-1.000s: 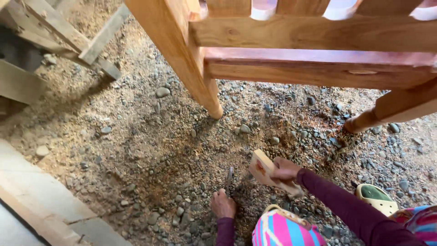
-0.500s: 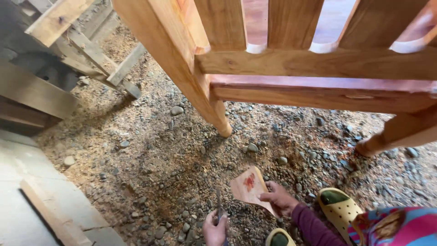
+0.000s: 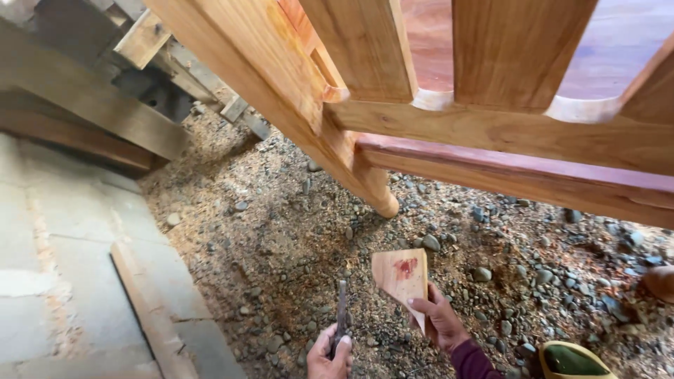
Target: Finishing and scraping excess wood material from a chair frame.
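The right hand [image 3: 441,319] pinches a flat wooden offcut [image 3: 403,276] by its lower corner, thumb across the face and fingers behind, holding the piece tilted above the gravel ground [image 3: 281,231]; the offcut is pale, roughly wedge-shaped, and carries a red smear near its upper edge. Just left of the offcut, the left hand [image 3: 330,354] is closed around a slim dark metal tool [image 3: 341,314] (a chisel or a file, it is too narrow to tell which), whose shaft points up and away from the wrist. Above and beyond the offcut stands the turned leg [image 3: 365,184] of a large wooden furniture frame [image 3: 491,133] with upright slats, its foot resting on the gravel. To the right of the offcut and below it, the toe of a green-lined sandal [image 3: 572,359] shows at the bottom edge. Far left of the offcut lies a concrete slab [image 3: 63,267] with a loose wooden batten [image 3: 144,302] on it, and rough planks [image 3: 105,119] are piled beyond.
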